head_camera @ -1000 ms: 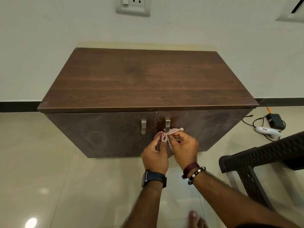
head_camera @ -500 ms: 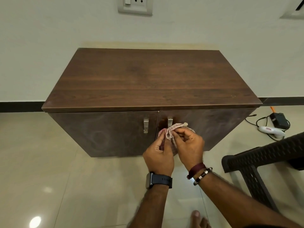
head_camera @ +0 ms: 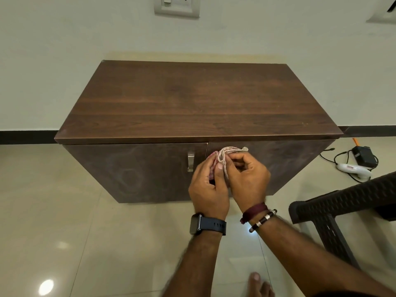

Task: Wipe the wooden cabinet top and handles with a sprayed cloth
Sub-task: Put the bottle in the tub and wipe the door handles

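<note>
A dark wooden cabinet stands against the wall, its bare top (head_camera: 197, 101) facing me. On the left door the metal handle (head_camera: 190, 162) shows. The right door's handle is hidden behind my hands and a small pinkish cloth (head_camera: 227, 153). My left hand (head_camera: 209, 185) and my right hand (head_camera: 246, 179) both pinch the bunched cloth in front of the right door, just below the top's front edge. Whether the cloth touches the hidden handle I cannot tell.
A dark woven plastic chair (head_camera: 342, 206) stands close on the right. Farther right on the tiled floor lie a white tool (head_camera: 353, 169), a black adapter (head_camera: 364, 156) and cables. My bare toes (head_camera: 259, 284) show at the bottom. A wall socket (head_camera: 176, 6) sits above the cabinet.
Both hands have risen with the cloth along the right door, from below the handle to over it, so the handle is now covered. The view has drawn slightly closer.
</note>
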